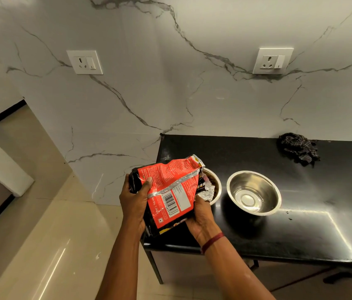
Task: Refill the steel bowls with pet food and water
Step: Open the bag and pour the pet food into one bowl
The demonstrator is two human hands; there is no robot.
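From your head view, your left hand (135, 197) and right hand (201, 215) both grasp the red pet food bag (168, 191), tilting its torn mouth over the left steel bowl (215, 185) for pouring, while the right steel bowl (254, 192) on the black counter (300, 213) waits nearby.

Soft, even indoor light, fairly bright on the marble wall (170, 94). The black counter (300, 234) is much darker, w/ glare streaks along its front edge & right side. The floor (47, 267) carries long white reflections. The empty steel bowl (254, 192) glints and throws a soft shadow to its near left. Wide-angle bend at the edges, so the wall sockets (85, 62) tilt. Detail is slightly soft overall.
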